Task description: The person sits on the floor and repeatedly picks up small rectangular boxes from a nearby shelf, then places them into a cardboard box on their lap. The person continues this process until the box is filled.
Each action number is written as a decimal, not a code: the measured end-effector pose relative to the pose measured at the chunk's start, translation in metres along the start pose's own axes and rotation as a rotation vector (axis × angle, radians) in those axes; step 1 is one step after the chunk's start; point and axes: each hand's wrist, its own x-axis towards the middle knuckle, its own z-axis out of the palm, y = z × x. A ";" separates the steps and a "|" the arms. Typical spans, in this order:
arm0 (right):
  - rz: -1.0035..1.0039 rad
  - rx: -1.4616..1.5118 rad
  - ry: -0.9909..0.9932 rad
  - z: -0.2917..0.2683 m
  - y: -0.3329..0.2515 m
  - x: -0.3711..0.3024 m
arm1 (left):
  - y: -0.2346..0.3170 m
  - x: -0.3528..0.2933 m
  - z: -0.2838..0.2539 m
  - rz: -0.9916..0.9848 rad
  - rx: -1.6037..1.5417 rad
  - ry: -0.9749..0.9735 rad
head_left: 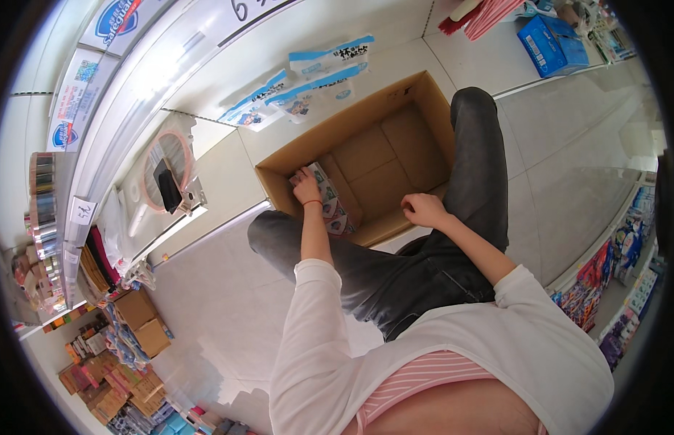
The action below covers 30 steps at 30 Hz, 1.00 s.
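Step in hand: the left hand (306, 186) is down inside the open cardboard box (337, 135), at its left end, among small printed packs (330, 194); this looks like setting or sorting the packs in a row along that end, though whether they are going in or coming out cannot be told
Packs: inside the box, gathered toward the left end and the near left corner, partly covered by the left hand; the rest of the box floor shows as bare brown card
Next move: seems to call for the left fingers to settle or free the pack beneath them without pushing its neighbours askew; the right hand (424, 210) seems well placed to steady the box or help with a pack
Left arm: reaches forward from the white sleeve (308, 312), past the left knee; a thin red band (312, 202) circles the wrist; the hand is palm down, fingers bent toward the packs
Left grip: fingers fairly close together, at the end of the packs; whether they pinch one or only touch it, I cannot tell
Right arm: angles inward from the lower right; the hand hangs by the near wall of the box, toward its right end; contact with the rim is unclear
Right grip: fingers loosely curled, the gap narrow; no pack shows in it
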 end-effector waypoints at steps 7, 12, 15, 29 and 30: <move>0.032 0.023 0.002 -0.001 -0.002 -0.001 | 0.008 -0.002 0.016 -0.014 0.099 0.183; 0.033 0.021 0.002 -0.004 -0.006 -0.001 | 0.004 -0.001 0.024 -0.006 -0.039 -0.090; 0.029 -0.003 -0.005 -0.005 -0.006 0.000 | -0.003 -0.005 0.029 0.048 -0.110 -0.184; 0.053 -0.004 0.004 -0.005 -0.008 -0.002 | -0.002 0.003 0.000 0.002 -0.539 -0.612; 0.053 -0.008 0.001 -0.004 -0.007 -0.001 | 0.001 0.002 0.002 -0.012 -0.532 -0.607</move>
